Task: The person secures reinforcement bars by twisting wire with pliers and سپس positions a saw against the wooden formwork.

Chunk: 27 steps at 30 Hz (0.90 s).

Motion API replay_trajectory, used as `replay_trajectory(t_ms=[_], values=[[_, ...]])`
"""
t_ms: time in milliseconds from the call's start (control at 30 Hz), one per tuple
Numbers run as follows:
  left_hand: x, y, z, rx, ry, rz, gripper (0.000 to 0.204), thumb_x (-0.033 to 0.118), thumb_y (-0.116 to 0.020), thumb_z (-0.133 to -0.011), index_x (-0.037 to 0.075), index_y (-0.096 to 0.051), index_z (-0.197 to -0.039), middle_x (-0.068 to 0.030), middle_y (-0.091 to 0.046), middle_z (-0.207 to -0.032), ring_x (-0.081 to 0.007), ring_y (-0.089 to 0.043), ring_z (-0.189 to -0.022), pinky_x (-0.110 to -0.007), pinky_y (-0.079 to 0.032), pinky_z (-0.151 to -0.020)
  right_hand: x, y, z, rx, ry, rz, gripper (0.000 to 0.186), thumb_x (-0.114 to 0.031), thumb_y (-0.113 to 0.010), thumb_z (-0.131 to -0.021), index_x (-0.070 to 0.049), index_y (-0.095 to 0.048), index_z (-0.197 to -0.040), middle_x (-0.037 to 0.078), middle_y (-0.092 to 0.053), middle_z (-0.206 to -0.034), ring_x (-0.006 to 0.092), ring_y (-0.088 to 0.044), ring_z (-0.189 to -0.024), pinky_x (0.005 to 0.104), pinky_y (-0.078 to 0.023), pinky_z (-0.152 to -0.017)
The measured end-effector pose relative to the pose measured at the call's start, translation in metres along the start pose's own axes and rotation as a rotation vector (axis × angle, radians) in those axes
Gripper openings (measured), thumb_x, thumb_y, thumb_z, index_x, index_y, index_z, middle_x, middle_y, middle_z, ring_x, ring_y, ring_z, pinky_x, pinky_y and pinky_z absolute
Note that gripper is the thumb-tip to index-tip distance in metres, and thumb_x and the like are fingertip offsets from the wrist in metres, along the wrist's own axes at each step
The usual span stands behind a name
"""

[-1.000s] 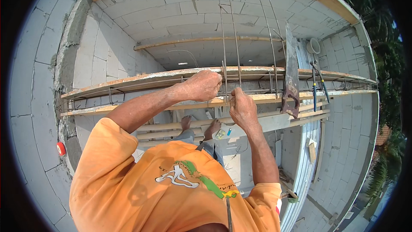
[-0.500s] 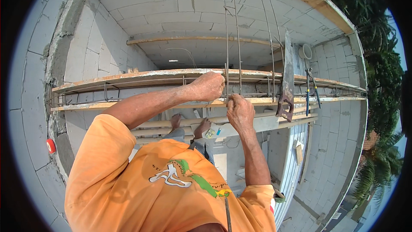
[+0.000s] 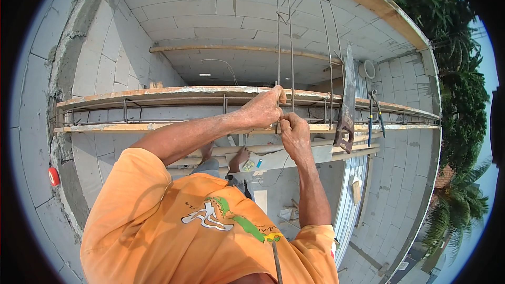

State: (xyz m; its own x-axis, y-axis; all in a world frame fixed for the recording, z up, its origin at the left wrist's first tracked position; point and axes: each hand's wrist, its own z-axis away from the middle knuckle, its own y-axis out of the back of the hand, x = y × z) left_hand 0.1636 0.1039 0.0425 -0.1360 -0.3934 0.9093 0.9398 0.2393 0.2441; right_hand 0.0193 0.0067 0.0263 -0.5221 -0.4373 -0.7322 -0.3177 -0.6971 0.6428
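Note:
My left hand (image 3: 264,108) is closed in a pinch beside an upright steel rod (image 3: 278,47), over a long wooden formwork trough. Just right of it and a little nearer, my right hand (image 3: 295,135) is closed too, its fingertips almost meeting the left ones above the near form board (image 3: 205,125). Whatever the fingers grip is too small or hidden to name. Inside the trough runs a rebar cage (image 3: 126,110). A second upright rod (image 3: 291,47) rises behind my right hand.
Right of my hands, a handsaw (image 3: 346,102) and pincers (image 3: 374,118) with blue-and-yellow handles lie across the boards. A pale bucket (image 3: 366,69) sits beyond. The far form board (image 3: 184,92) spans between block walls (image 3: 407,179). A red tape measure (image 3: 53,176) rests at far left.
My left hand has shifted right and slightly nearer, bringing its fingers closer to my right hand's. The whole view has moved a little; the saw and pincers stay on the boards.

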Motion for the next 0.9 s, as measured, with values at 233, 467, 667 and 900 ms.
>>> replay_trajectory(t_ms=[233,467,667,900], values=[[-0.016,-0.001,-0.003,-0.081,-0.133,0.113,0.034,0.005,-0.044,-0.094,-0.005,-0.039,-0.126,-0.0111,-0.058,-0.07,-0.0203,-0.061,-0.058,-0.037,-0.05,-0.054,-0.011,0.007,0.01,-0.09,0.1,-0.09,0.029,-0.004,-0.058,-0.092,0.002,-0.054,-0.119,0.006,-0.056,-0.066,0.0114,-0.05,-0.059,0.0306,-0.043,-0.055],[-0.034,-0.001,0.004,-0.072,-0.196,0.229,0.039,0.002,-0.041,-0.09,-0.003,-0.038,-0.128,-0.011,-0.06,-0.07,-0.0215,-0.061,-0.058,-0.037,-0.053,-0.058,0.004,0.003,0.009,0.0,0.205,-0.007,0.014,-0.008,-0.061,-0.094,0.001,-0.058,-0.105,0.018,-0.061,-0.068,0.0303,-0.061,-0.059,0.0392,-0.047,-0.058],[-0.055,-0.011,0.014,0.512,-0.617,-0.596,0.035,0.023,-0.073,-0.083,0.003,-0.066,-0.111,-0.0146,-0.06,-0.127,-0.0314,-0.053,-0.125,-0.044,-0.047,-0.101,0.014,-0.005,0.008,0.045,0.355,0.233,0.021,-0.005,-0.056,-0.096,-0.001,-0.055,-0.116,0.016,-0.064,-0.076,0.0255,-0.063,-0.061,0.0344,-0.049,-0.057],[-0.068,-0.046,0.021,0.541,-0.523,-0.6,0.053,0.036,-0.074,-0.082,0.006,-0.065,-0.125,-0.0253,-0.04,-0.149,-0.0378,-0.032,-0.143,-0.051,-0.025,-0.118,0.012,-0.004,0.008,0.098,0.501,0.415,0.025,-0.004,-0.056,-0.093,-0.002,-0.052,-0.118,0.021,-0.067,-0.08,0.0369,-0.068,-0.067,0.0457,-0.051,-0.055]])
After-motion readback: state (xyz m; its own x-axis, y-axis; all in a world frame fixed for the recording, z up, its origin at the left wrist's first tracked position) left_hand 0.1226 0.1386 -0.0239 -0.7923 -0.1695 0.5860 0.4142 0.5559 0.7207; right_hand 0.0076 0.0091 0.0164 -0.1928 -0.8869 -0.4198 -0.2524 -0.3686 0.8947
